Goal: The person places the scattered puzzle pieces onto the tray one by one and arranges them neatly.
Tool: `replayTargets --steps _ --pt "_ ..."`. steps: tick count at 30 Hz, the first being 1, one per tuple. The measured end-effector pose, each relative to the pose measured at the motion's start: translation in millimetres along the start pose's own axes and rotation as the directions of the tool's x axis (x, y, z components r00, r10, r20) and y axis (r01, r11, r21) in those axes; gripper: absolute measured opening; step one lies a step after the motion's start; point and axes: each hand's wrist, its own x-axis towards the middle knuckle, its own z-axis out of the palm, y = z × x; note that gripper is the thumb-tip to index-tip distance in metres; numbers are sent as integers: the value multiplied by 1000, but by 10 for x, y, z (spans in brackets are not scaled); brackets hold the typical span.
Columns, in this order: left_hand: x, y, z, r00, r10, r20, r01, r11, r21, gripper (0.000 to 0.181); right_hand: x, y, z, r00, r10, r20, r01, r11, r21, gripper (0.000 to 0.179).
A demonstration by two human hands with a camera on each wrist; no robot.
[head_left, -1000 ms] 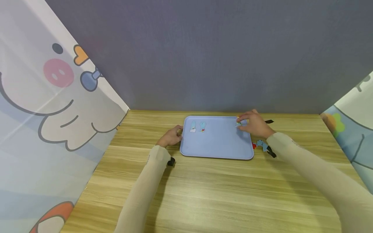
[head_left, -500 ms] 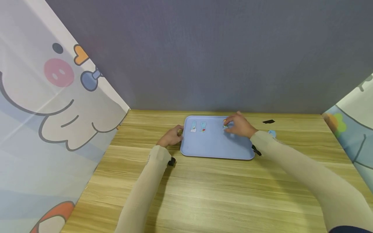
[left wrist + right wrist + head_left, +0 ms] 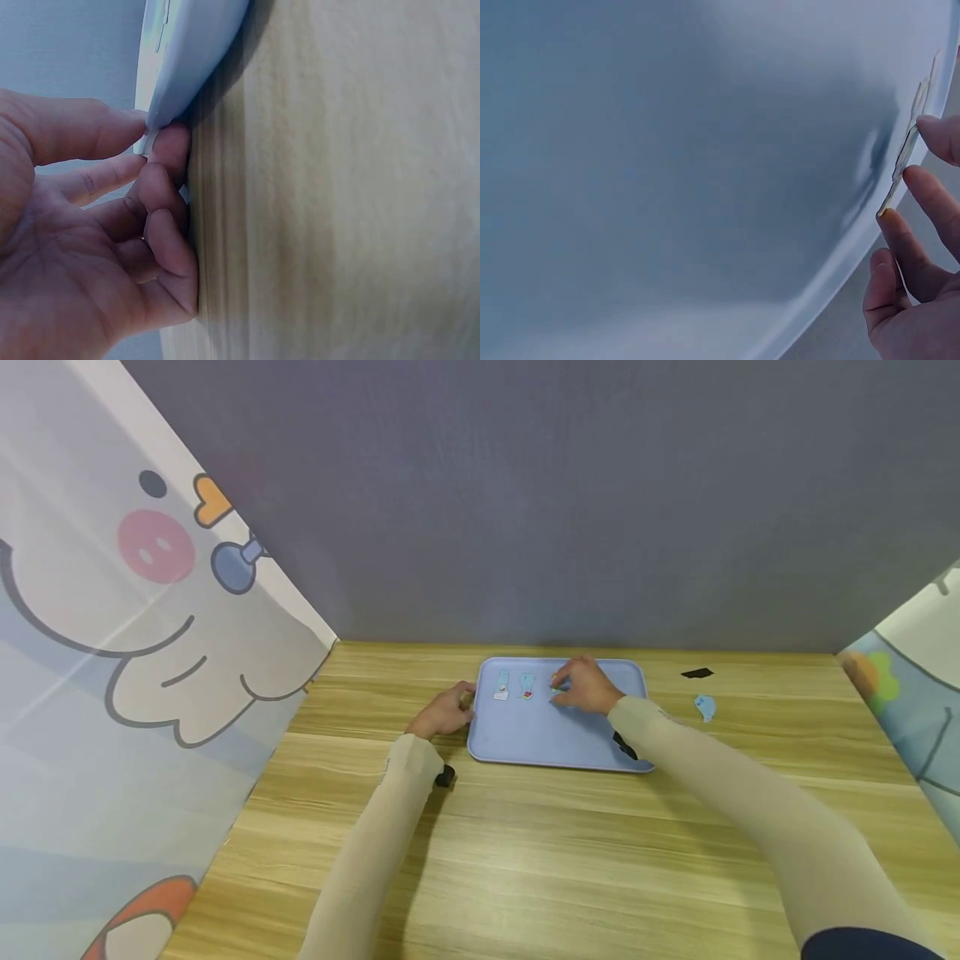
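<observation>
A pale blue tray [image 3: 525,739] lies on the wooden table. My left hand [image 3: 442,712] grips its left edge; in the left wrist view the thumb is above the rim of the tray [image 3: 196,56] and the curled fingers are below. Over the upper middle of the tray, my right hand [image 3: 588,687] pinches a thin light-blue puzzle piece [image 3: 905,154] between thumb and fingertips, its print mostly covered. Left of it, two flat puzzle pieces stand apart on the tray: one with a white lower end [image 3: 501,686], another with a red and yellow spot [image 3: 527,685].
Right of the tray, a light-blue puzzle piece [image 3: 705,707] lies on the table [image 3: 570,860]. A black strip [image 3: 697,673] lies farther back. A grey panel [image 3: 525,510] rises behind the table, with a cartoon-printed sheet [image 3: 150,693] at the left.
My right hand has slid left across the tray with the puzzle piece, toward the two lying ones. The forearm now hides the pieces near the tray's right corner. My left hand stays put.
</observation>
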Motion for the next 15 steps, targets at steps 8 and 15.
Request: replayTargets --steps 8,15 --pt "6 -4 14 1000 7 -6 -7 1000 0 48 69 -49 84 997 73 8 -73 997 -3 22" --pt "13 -9 18 1000 9 -5 -9 1000 10 49 89 -56 112 997 82 -6 -82 996 -25 23"
